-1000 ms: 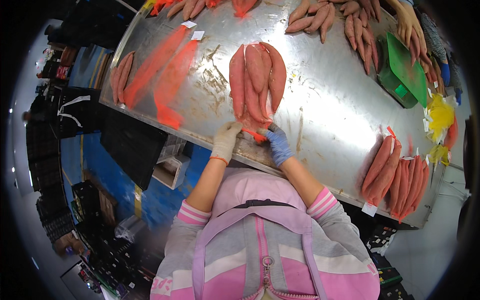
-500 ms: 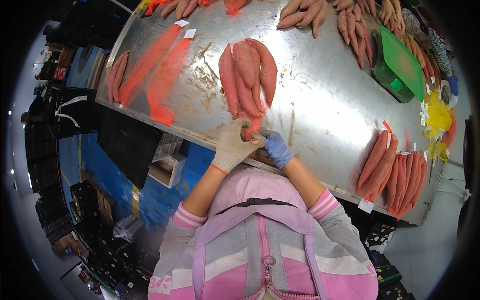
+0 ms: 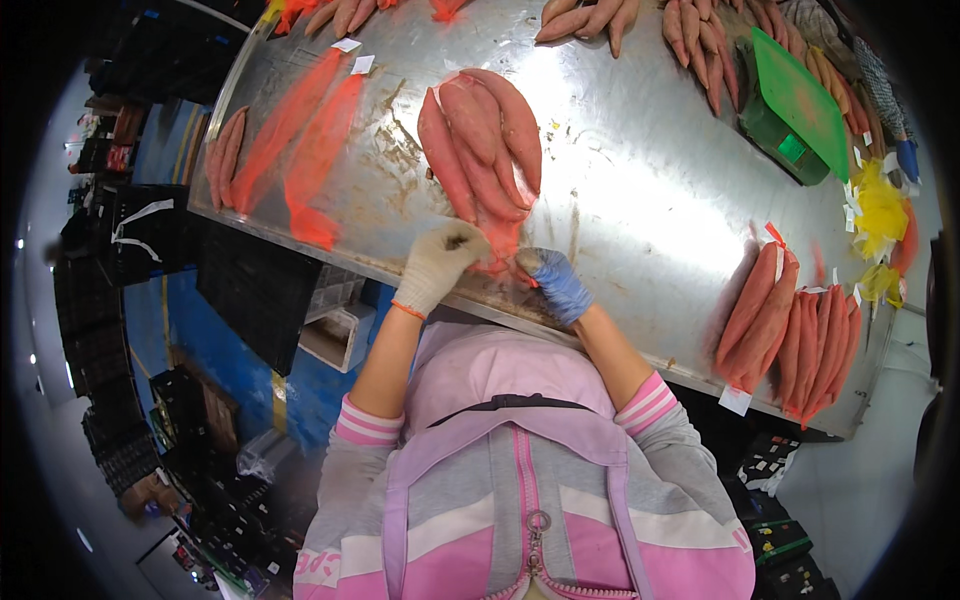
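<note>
Several reddish sweet potatoes (image 3: 470, 125) lie bundled in a red net bag (image 3: 506, 236), its gathered mouth end toward me at the table's near edge. My left hand (image 3: 438, 266), in a cream knit glove, is closed with curled fingers at the left side of that netting; its fingertips are partly hidden. On the other side my right hand (image 3: 560, 284), in a blue glove, pinches the net's end. The netting spreads between the two hands.
Two flat red net bags (image 3: 322, 150) with white tags lie at left, beside loose sweet potatoes (image 3: 226, 160). Filled net bags (image 3: 765, 315) sit at the right edge. A green crate (image 3: 795, 110), yellow netting (image 3: 878, 225) and more sweet potatoes (image 3: 588, 20) are farther back on the metal table (image 3: 640, 220).
My hands have moved apart from near touching, the left one going left. The net's end has spread out between them. The view has shifted slightly.
</note>
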Tool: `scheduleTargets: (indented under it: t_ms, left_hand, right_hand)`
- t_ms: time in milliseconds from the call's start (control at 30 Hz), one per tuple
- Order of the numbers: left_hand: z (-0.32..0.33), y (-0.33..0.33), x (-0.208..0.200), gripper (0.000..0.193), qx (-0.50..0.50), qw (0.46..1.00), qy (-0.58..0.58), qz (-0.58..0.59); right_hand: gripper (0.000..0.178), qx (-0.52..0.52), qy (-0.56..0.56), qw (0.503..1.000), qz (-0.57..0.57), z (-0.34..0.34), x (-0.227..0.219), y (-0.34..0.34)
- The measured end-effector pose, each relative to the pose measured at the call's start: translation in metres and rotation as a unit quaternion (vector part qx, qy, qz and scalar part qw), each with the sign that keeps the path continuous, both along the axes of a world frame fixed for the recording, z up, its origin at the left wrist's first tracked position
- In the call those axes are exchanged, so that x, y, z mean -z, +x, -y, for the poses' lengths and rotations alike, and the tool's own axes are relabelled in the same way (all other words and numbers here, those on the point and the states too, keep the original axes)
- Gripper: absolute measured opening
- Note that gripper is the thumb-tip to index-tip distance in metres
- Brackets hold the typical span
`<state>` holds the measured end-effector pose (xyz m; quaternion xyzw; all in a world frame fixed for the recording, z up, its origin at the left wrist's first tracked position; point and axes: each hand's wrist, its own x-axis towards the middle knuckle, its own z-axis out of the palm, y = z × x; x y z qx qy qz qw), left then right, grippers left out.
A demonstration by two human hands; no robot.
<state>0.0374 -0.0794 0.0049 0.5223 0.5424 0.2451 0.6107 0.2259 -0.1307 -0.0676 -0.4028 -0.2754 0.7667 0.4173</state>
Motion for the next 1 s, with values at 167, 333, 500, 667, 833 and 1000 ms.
scheduleTargets:
  t_ms: [167,333,500,667,833,1000]
  left_hand:
    - [-0.006,0.015,0.0,0.01,-0.17,0.981,0.063,0.062]
    - [-0.02,0.026,0.014,0.012,-0.174,0.974,0.072,0.124]
    - [-0.03,0.029,-0.016,0.013,-0.07,0.984,0.161,-0.008]
    - [-0.026,0.041,-0.036,0.013,-0.059,0.977,0.206,-0.01]
    - [-0.025,0.047,-0.047,0.01,0.013,0.926,0.374,-0.047]
    - [-0.03,0.043,-0.043,0.009,-0.011,0.938,0.345,-0.023]
  right_hand:
    - [0.035,-0.094,-0.026,0.969,0.227,-0.01,-0.037,0.011]
    - [0.029,-0.041,0.037,0.912,0.405,-0.011,-0.003,0.023]
    - [0.027,0.116,0.138,0.862,0.474,-0.011,-0.072,0.007]
    - [0.03,0.151,0.137,0.946,0.252,-0.018,-0.096,-0.036]
    - [0.039,0.11,0.127,0.986,-0.001,-0.059,-0.018,-0.046]
    - [0.053,0.216,0.284,0.864,0.356,-0.09,-0.027,-0.066]
